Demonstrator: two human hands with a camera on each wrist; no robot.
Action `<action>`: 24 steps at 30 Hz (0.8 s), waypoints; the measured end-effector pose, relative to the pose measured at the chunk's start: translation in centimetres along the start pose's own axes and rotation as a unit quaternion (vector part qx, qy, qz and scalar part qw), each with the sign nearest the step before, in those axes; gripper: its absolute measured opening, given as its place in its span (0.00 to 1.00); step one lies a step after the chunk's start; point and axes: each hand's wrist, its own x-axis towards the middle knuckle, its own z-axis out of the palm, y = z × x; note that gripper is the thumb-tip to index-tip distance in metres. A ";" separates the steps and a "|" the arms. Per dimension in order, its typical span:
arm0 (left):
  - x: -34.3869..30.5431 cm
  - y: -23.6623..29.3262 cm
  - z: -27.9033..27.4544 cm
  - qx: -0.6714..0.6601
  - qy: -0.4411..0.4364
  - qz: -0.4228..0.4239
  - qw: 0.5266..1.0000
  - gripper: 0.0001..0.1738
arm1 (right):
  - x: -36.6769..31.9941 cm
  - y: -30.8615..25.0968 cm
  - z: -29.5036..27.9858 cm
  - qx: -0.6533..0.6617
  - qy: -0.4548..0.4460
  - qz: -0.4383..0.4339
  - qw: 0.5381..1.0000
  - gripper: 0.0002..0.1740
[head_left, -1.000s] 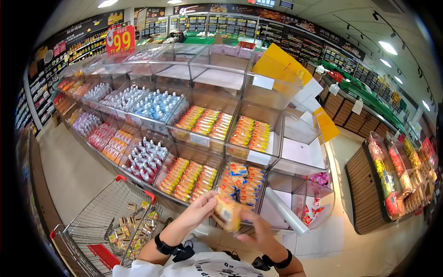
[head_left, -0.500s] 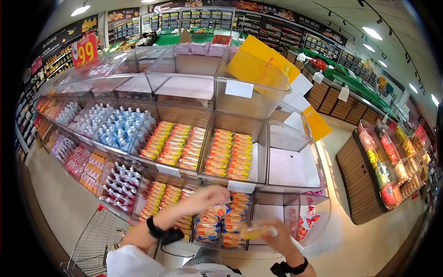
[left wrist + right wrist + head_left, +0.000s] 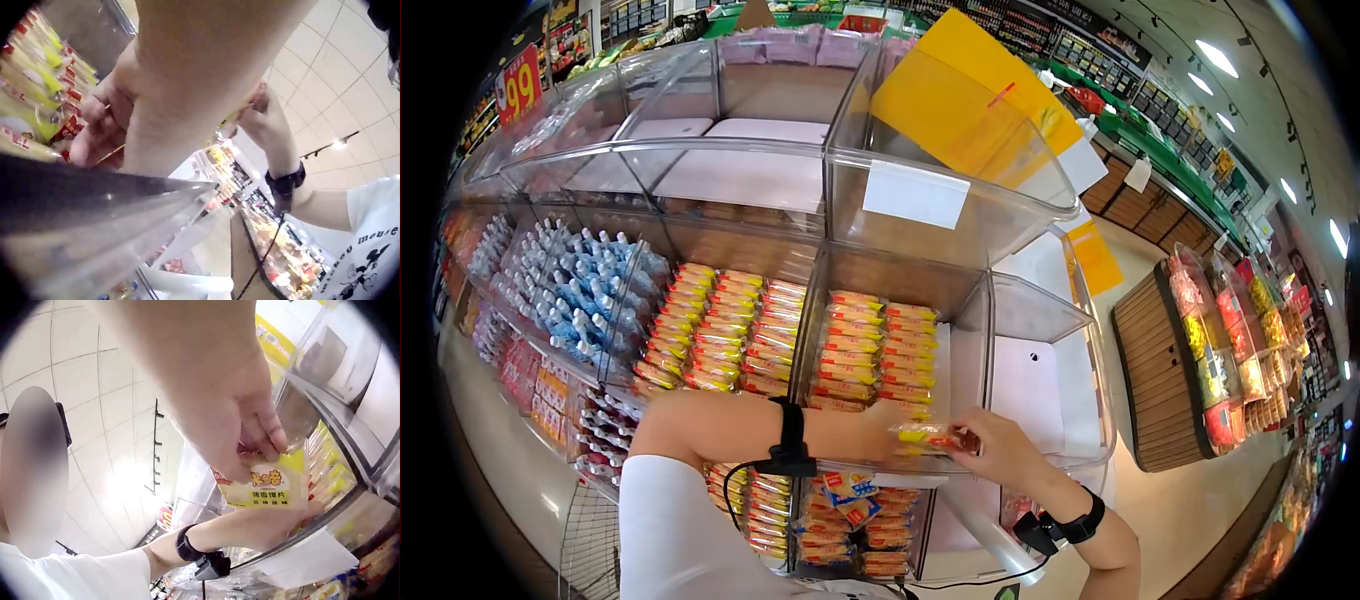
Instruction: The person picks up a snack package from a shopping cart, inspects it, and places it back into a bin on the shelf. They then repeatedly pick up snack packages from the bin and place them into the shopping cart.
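In the head view my right hand (image 3: 1000,448) pinches one clear-wrapped yellow and red snack pack (image 3: 925,437) by its right end, above the front rim of a clear bin (image 3: 970,395). The right wrist view has that pack (image 3: 265,487) hanging under the right hand's (image 3: 259,434) bent fingers, its printed face visible. My left hand (image 3: 885,430) reaches across beside the pack, partly hidden by it. In the left wrist view the left hand's (image 3: 103,128) fingers are loosely bent against wrapped packs (image 3: 31,94); no pack is plainly in its grasp.
Stacked packs (image 3: 850,350) fill two rows of this bin. A lower bin holds blue-marked packs (image 3: 825,525). Clear dividers and a white label (image 3: 915,193) stand above; a plastic roll (image 3: 1000,545) leans below right. The cart (image 3: 590,540) is at lower left.
The view has come closer to the bins. My left hand has moved from above the lower bin to the upper one, and my right hand has brought its pack up beside it.
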 end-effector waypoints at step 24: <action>-1.3 -2.8 -1.4 0.048 -0.050 -0.042 0.997 0.14 | 4.4 1.7 5.9 -0.193 -0.253 -0.109 0.942 0.08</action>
